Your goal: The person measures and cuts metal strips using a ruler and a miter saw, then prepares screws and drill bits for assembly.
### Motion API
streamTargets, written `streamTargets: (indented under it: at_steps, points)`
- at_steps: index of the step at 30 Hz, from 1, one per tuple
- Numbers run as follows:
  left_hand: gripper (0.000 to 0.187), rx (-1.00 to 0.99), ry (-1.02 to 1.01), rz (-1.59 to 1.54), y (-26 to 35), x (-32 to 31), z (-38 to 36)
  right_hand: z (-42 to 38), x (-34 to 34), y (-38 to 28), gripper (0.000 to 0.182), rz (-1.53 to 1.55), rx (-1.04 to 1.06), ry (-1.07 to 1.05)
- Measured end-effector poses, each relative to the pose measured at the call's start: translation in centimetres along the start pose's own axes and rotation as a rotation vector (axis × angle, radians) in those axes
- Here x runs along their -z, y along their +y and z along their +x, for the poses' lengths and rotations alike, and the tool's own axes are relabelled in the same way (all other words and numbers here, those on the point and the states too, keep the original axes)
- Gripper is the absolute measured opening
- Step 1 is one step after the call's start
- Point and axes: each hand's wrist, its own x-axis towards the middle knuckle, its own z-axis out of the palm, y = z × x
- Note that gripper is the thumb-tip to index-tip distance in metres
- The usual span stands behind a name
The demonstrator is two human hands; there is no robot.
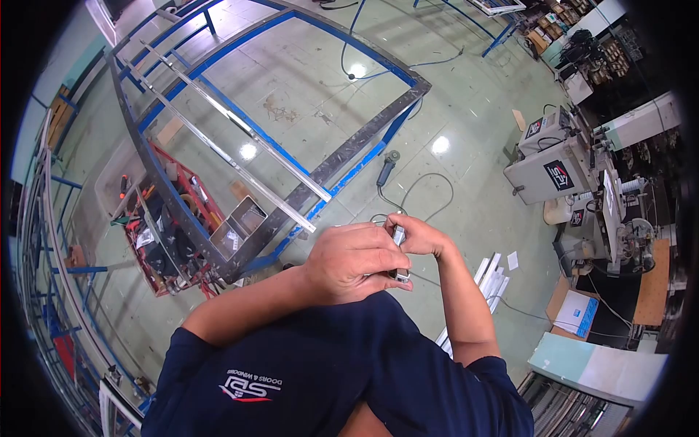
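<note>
Both my hands are together in front of my chest. My left hand (pixel 358 262) has its fingers wrapped round a small silver metal piece (pixel 399 236), whose lower end shows between the fingertips. On the other side, my right hand (pixel 416 234) pinches the upper end of the same piece. The palm side of my left hand and part of the piece are hidden. Beyond the hands, two long white profiles (pixel 240 156) lie across a blue and dark metal frame table (pixel 364 138).
A grinder (pixel 388 167) with a cable lies on the floor beyond my hands. At the left stands a red cart (pixel 156 280) with tools. Grey machines (pixel 542 175) and a cardboard box (pixel 557 306) are at the right. White profiles (pixel 491 280) lie behind my right forearm.
</note>
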Motion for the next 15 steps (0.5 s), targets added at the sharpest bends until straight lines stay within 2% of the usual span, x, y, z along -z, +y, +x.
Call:
streamTargets:
  at_steps: [15]
  points:
    - [0.031, 0.019, 0.000, 0.016, 0.1, -0.3, -0.2, 0.5, -0.3, 1.3, 0.045, -0.006, 0.029, -0.027]
